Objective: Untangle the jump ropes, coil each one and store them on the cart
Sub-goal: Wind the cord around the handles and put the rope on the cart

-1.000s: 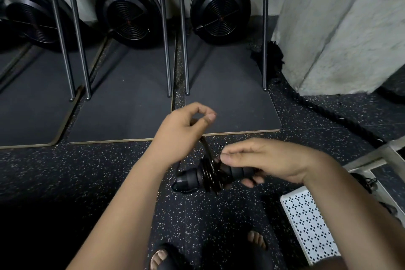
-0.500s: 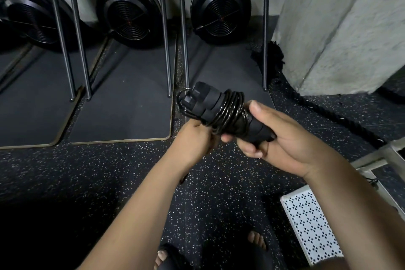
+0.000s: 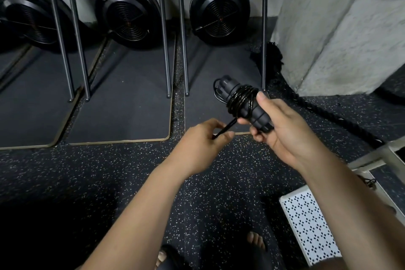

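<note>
Black jump rope handles [image 3: 245, 103] gripped by right hand [image 3: 282, 136], axis pointing upper-left | left hand [image 3: 197, 149] pinches cord tail [image 3: 225, 128] lower-left of coil

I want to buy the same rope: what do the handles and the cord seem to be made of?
The handles look matte black and ribbed with no shine, so probably foam or soft rubber. The cord is thin, glossy black with bright glints, likely plastic-coated, perhaps over wire; its core cannot be seen.

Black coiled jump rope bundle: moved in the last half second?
Yes. The black coiled jump rope bundle shifted right, away from the thin steel pole left of it, towards the grey concrete pillar.
</note>
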